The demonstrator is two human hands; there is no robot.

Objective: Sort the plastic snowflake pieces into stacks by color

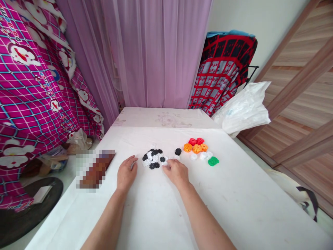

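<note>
A loose pile of small black and white notched discs (pixel 154 158) lies on the white table. Left of it is my left hand (pixel 127 172), its thumb and fingers curved and apart, with nothing seen between them. My right hand (pixel 178 171) touches the pile's right edge, fingers bent together around a white disc; how firmly it is held is hard to tell. Just beyond that hand sits a black stack (pixel 178 151). Farther right are red discs (pixel 192 141), orange discs (pixel 197 149), white discs (pixel 204 156) and a green stack (pixel 213 161).
A blurred-out brown object (pixel 96 170) rests at the table's left edge. The white table (pixel 161 215) reaches back toward a purple curtain (pixel 158 52). A white plastic bag (pixel 243 107) stands beyond the right corner. Pink checked cloth (pixel 39 86) hangs at the left.
</note>
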